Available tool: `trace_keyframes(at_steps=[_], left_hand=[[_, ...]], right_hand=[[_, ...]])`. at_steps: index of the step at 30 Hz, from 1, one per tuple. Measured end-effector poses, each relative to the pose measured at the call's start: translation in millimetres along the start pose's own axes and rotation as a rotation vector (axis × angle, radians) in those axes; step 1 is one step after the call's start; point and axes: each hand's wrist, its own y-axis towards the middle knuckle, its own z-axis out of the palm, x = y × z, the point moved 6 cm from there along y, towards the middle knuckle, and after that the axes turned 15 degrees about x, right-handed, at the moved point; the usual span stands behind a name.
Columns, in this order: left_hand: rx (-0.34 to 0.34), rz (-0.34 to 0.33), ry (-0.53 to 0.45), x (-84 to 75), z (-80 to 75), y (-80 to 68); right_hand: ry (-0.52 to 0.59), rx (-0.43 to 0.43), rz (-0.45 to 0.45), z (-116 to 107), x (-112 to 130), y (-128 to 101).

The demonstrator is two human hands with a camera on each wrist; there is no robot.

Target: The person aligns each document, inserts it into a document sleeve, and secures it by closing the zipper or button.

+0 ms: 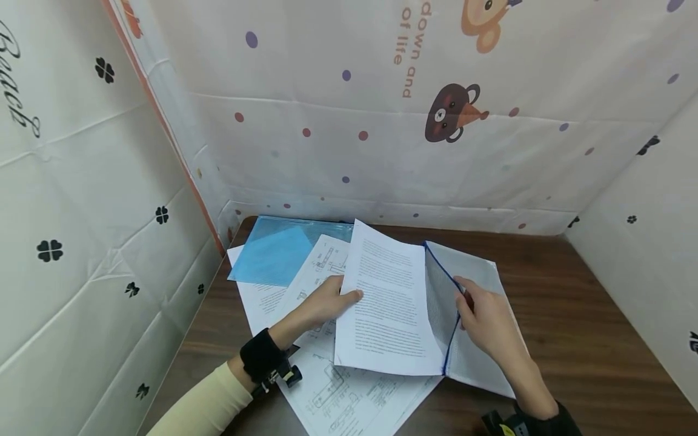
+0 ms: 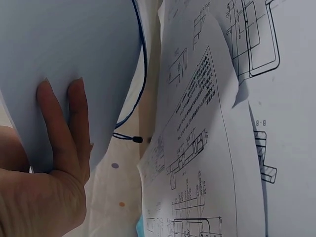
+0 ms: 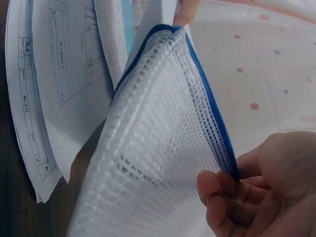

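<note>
A printed sheet (image 1: 387,309) stands raised at its left edge, where my left hand (image 1: 325,301) grips it. The thumb lies on the printed side; in the left wrist view two fingers (image 2: 79,113) press on the plain back. The sheet's right side reaches into the mouth of a white mesh zipper pouch (image 1: 488,260). My right hand (image 1: 485,318) pinches the pouch's blue-zippered edge, holding the mouth apart. Up close in the right wrist view, the blue zipper (image 3: 212,106) runs down to the fingers of the right hand (image 3: 261,192). A zipper pull (image 2: 138,139) hangs from its cord.
Technical drawing sheets (image 1: 349,393) lie overlapping on the wooden table (image 1: 589,327), under the raised sheet. A translucent blue folder (image 1: 278,248) lies over papers at the back left. Patterned cloth walls (image 1: 305,163) enclose the table at the back and sides.
</note>
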Motion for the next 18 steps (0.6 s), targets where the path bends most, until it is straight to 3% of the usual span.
trace_keyframes(at_steps=[7, 13, 18], left_hand=[[0.029, 0.023, -0.033, 1.2, -0.4, 0.3], [0.016, 0.001, -0.042, 4.1, -2.5, 1.8], [-0.004, -0.032, -0.037, 9.6, -5.2, 1.0]], right_hand=[[0.025, 0.065, -0.010, 6.0, 2.2, 3.2], [0.013, 0.107, -0.015, 12.8, 5.7, 5.4], [0.024, 0.094, -0.007, 11.0, 5.1, 4.2]])
